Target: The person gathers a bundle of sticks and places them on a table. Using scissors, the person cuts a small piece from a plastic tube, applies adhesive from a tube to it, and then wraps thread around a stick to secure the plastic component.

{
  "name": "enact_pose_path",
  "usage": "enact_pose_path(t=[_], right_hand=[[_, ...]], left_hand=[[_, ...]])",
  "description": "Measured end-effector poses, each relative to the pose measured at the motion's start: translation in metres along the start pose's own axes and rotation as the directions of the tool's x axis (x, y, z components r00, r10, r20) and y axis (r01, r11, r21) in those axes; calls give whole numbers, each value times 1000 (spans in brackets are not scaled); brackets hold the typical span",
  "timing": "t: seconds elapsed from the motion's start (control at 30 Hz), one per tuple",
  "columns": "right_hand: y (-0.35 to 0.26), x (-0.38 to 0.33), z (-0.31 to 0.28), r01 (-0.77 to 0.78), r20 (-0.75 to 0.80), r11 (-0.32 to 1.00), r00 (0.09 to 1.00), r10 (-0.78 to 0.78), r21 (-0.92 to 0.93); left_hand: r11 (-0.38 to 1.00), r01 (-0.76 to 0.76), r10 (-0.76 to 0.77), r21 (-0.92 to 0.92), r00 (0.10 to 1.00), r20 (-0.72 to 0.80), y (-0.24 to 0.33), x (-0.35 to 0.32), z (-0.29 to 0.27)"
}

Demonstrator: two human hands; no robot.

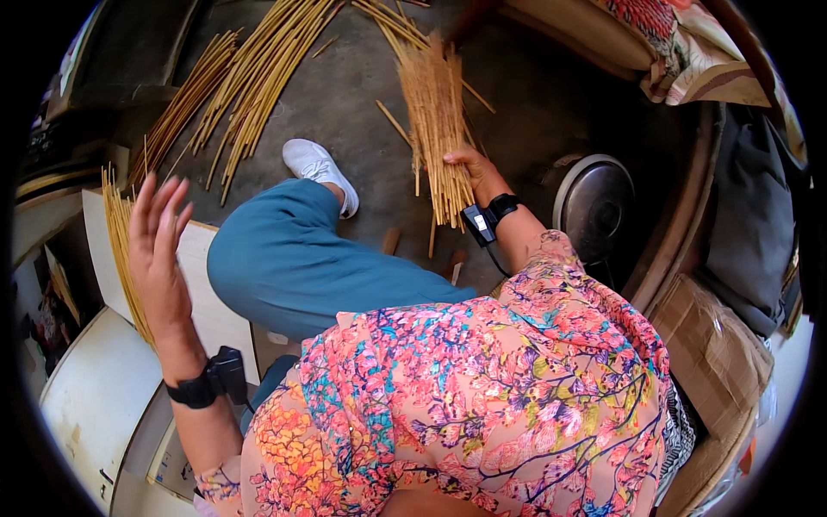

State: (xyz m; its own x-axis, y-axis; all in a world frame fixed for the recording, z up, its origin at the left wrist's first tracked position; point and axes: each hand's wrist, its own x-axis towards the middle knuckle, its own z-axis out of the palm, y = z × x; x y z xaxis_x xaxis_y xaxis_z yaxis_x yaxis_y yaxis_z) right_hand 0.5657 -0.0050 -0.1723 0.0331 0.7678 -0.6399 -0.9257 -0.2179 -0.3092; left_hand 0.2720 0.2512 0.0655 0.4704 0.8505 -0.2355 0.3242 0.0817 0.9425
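My right hand (479,174) is closed around a bundle of dried reed stalks (433,103), near its cut ends. Brown, feathery tops of the bundle point away from me over the dark floor. On the left, my left hand (158,258) is raised with its fingers stretched out and holds nothing. Just beside it, a thin upright bunch of yellow stalks (121,237) stands against a white board (202,269); the hand partly covers this bunch, and I cannot tell whether they touch.
Long yellow stalks (269,69) and a browner pile (194,95) lie on the floor at the far left. A round metal-topped appliance (596,207) sits right of my right forearm. Farther right are a cardboard box (711,353) and dark cloth (754,224). My white shoe (319,164) rests mid-floor.
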Motion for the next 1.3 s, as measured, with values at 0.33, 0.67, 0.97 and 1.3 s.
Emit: enact_pose_path(t=[0.33, 0.67, 0.97, 1.3], right_hand=[[-29, -41, -129, 221, -522, 975, 830, -194, -10], [-37, 9, -215, 76, -589, 739, 553, -590, -670], [-27, -15, -166, -621, -183, 32, 181, -966, -783], [26, 30, -113, -562, -298, -198, 668, -682, -803]], left_hand=[[841, 529, -454, 113, 804, -384, -142, -174, -148], [644, 746, -668, -167, 442, -599, -196, -310, -173], [636, 768, -589, -75, 420, -690, -202, -344, -185], [646, 758, -533, -84, 370, -761, -189, -364, -194]])
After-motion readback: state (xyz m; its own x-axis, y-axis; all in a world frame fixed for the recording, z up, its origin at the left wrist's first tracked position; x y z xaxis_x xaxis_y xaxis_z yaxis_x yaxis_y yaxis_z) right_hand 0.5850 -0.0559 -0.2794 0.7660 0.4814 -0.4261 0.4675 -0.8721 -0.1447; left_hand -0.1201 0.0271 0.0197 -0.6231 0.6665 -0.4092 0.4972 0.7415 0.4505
